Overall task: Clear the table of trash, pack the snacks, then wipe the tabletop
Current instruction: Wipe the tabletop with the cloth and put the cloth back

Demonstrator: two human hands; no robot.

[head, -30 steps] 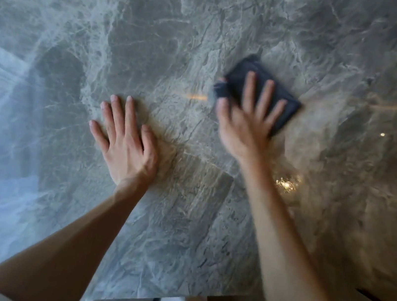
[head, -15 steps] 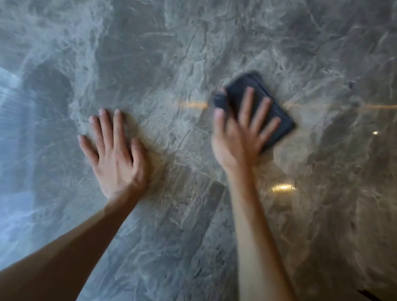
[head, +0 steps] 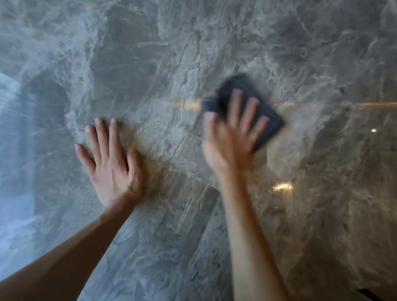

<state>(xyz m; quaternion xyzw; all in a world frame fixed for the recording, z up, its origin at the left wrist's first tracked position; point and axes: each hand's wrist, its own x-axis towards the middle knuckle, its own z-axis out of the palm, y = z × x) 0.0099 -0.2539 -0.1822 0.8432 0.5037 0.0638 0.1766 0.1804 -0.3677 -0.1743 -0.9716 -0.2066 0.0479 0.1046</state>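
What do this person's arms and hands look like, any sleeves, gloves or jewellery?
Both forearms are bare up to the frame edge: no sleeves in view. The left hand and right hand wear no gloves, and no rings, watch or bracelets show. The right hand is motion-blurred, so fine detail is unclear.

Grey marble tabletop (head: 157, 39) fills the frame, laced with pale, whitish veins and darker grey patches. Lower left, it washes out to a bluish-white sheen. Upper right of centre, a dark navy cloth (head: 265, 114), plain, no pattern. Warm orange glints streak the right side.
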